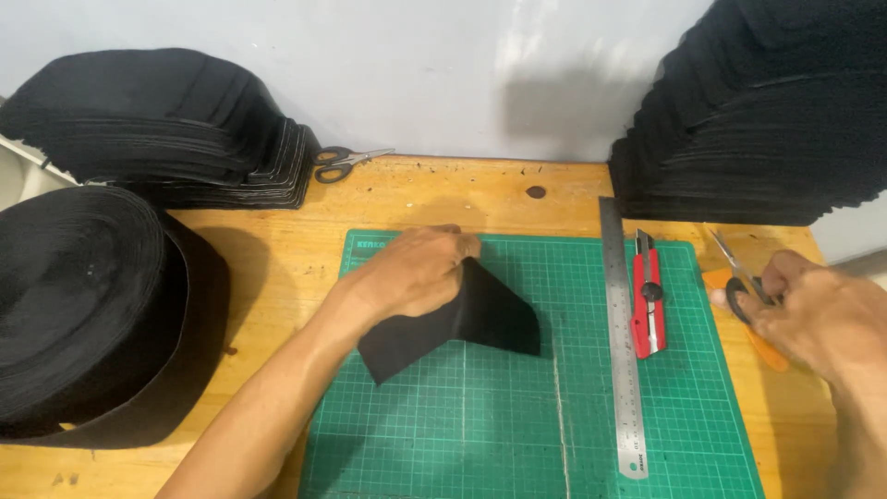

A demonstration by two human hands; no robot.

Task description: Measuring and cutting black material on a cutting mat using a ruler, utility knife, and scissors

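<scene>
Closest to me is the green cutting mat point(517, 434) on the wooden table point(277, 268). I think the mat is there so the wood does not get cut.

My left hand point(416, 273) is curled over a folded piece of black fabric point(462, 328). The fingers press the top of the fold down, so the piece stays bent and sits on the mat, near its left side. I can't see my fingertips; the fabric hides them.

My right hand point(818, 314) is at the right edge of the mat. It is closed around the black handles of a pair of scissors point(739, 273), with the blades pointing up and away. Something orange point(762, 346) lies under that hand, but I can't tell what it is.

A long metal ruler point(621, 342) lies straight along the mat, and a red box cutter point(649, 296) lies just beside it, easy to grab.

On the left sits a big roll of black strap point(88, 305), cut off by the edge of the picture. Farther back are two stacks of black pieces, a left stack point(176, 129) and a right stack point(758, 120), and a second pair of scissors point(346, 162) by the wall.
</scene>
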